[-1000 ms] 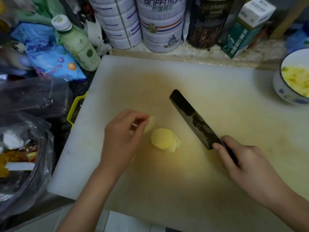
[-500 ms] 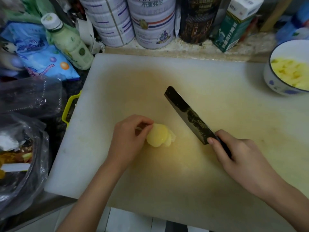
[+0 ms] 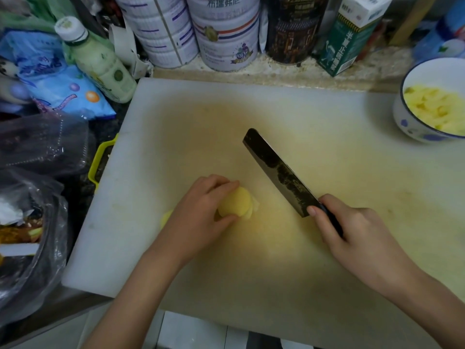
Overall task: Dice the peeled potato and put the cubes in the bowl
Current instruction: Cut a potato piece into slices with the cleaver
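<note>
Left grip [image 3: 201, 212] — a second ago beside the potato [image 3: 235, 202] — now around it, thumb and fingers.

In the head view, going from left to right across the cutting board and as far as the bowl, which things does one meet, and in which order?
left hand → potato → knife → right hand → bowl
</note>
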`<action>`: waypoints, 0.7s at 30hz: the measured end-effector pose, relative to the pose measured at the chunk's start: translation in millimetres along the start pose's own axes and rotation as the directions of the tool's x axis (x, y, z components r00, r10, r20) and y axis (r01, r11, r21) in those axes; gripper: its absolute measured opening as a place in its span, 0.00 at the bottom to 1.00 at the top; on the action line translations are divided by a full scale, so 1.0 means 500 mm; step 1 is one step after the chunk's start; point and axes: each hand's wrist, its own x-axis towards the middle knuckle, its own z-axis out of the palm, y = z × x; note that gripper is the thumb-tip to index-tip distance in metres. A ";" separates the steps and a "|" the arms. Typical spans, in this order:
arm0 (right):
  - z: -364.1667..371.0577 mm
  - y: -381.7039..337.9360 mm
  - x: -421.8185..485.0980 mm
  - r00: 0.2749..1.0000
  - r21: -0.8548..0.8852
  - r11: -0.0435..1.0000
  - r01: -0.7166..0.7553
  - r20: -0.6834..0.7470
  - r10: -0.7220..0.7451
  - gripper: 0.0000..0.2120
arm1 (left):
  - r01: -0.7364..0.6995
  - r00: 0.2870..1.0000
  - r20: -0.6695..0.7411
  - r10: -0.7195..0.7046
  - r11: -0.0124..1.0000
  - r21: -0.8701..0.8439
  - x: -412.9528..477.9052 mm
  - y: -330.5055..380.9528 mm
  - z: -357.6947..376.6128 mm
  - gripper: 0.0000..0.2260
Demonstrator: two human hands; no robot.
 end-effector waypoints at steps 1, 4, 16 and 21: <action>-0.001 0.001 0.001 1.000 -0.001 1.000 0.000 -0.001 0.000 0.14 | -0.006 1.000 -0.006 0.006 1.000 0.011 -0.002 0.005 0.005 0.26; -0.003 0.002 0.003 1.000 -0.004 1.000 0.005 0.001 -0.005 0.13 | -0.020 0.999 -0.033 0.022 0.999 0.050 -0.007 0.016 0.022 0.25; -0.007 0.006 0.009 1.000 0.008 1.000 0.011 0.028 -0.011 0.16 | 0.101 0.988 -0.123 -0.091 0.992 0.070 -0.005 0.043 0.052 0.24; -0.008 0.008 0.014 0.999 0.039 0.999 0.015 0.029 -0.016 0.16 | 0.178 0.968 -0.188 -0.166 0.983 0.048 -0.007 0.065 0.067 0.23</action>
